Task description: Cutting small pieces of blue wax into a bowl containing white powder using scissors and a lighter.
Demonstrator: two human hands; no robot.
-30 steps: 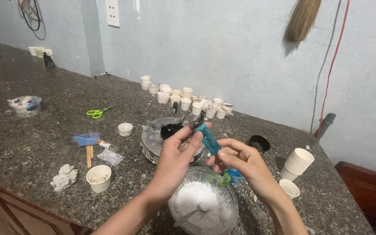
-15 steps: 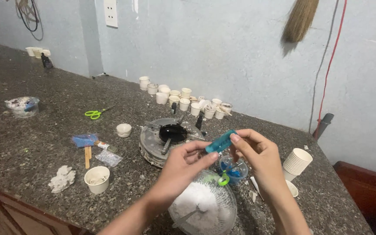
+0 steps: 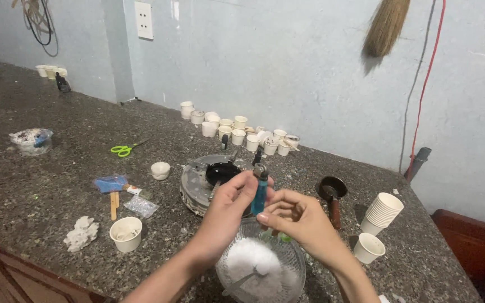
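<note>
At the far nine o'clock edge of the dark speckled counter (image 3: 46, 185) sits a clear plastic tub (image 3: 31, 138) of scraps. Toward ten o'clock lie green-handled scissors (image 3: 123, 148). Nearer, at about eight o'clock, a blue packet (image 3: 110, 183) lies beside wooden sticks (image 3: 114, 205), with a lump of white crumpled material (image 3: 81, 233) and a white paper cup (image 3: 126, 233) just below them. A small white bowl (image 3: 160, 170) stands a little beyond.

At the centre, a round metal stove (image 3: 195, 182) carries a small black pan (image 3: 222, 171). In front of it the left hand (image 3: 228, 207) rises from six o'clock, its thumb and fingers pressed together on a blue lighter (image 3: 260, 191), held upright with its metal head at twelve o'clock. The right hand (image 3: 301, 219) meets it from four o'clock, fingertips curled and pinching the lighter's lower end. Directly below both hands stands a clear bowl (image 3: 260, 264) filled with white granules.

Behind, at twelve o'clock, a row of small white cups (image 3: 237, 132) lines the wall. At three o'clock a small dark ladle (image 3: 332, 191) rests on the counter, then a single paper cup (image 3: 369, 247) and a leaning stack of cups (image 3: 384, 211). A straw broom (image 3: 387, 25) hangs at one o'clock.
</note>
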